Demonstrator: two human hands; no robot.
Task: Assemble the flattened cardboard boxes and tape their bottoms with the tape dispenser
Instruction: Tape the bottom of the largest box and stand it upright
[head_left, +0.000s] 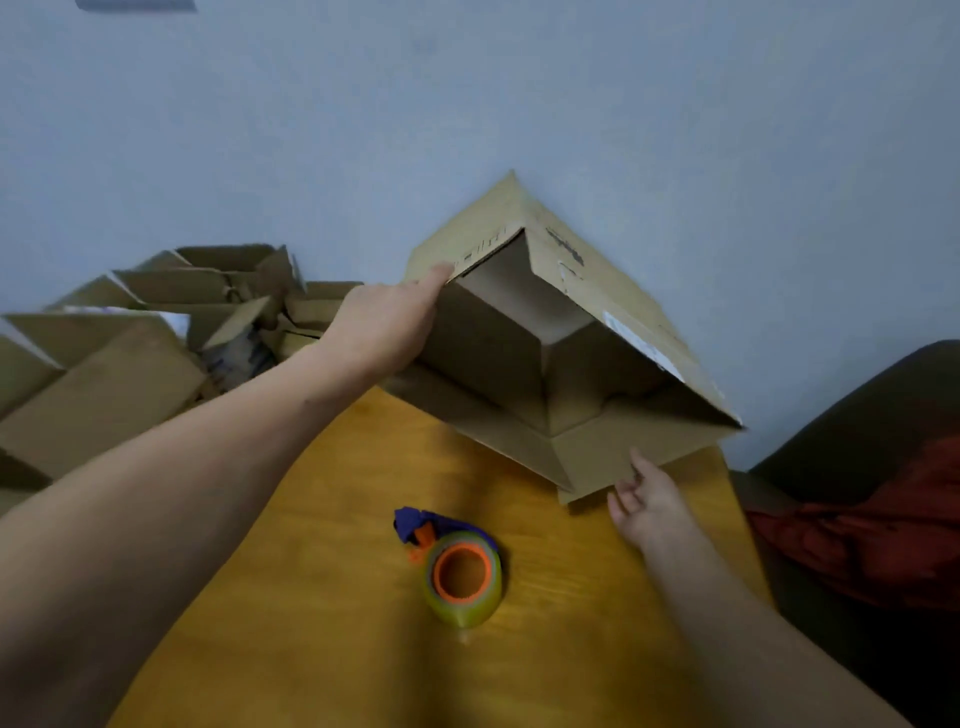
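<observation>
Nothing here can be read for sure. The cardboard box carries dark print on its long right flap, a short word or logo too blurred to make out. A row of small dark marks runs along the far left flap's edge. A white label lower on the right flap shows only faint grey smears.

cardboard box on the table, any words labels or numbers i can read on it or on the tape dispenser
Nothing can be read.
Blurred: dark print on the upper flap of the cardboard box.
Blurred: white label on the same flap.
No text shows on the tape dispenser.
</observation>
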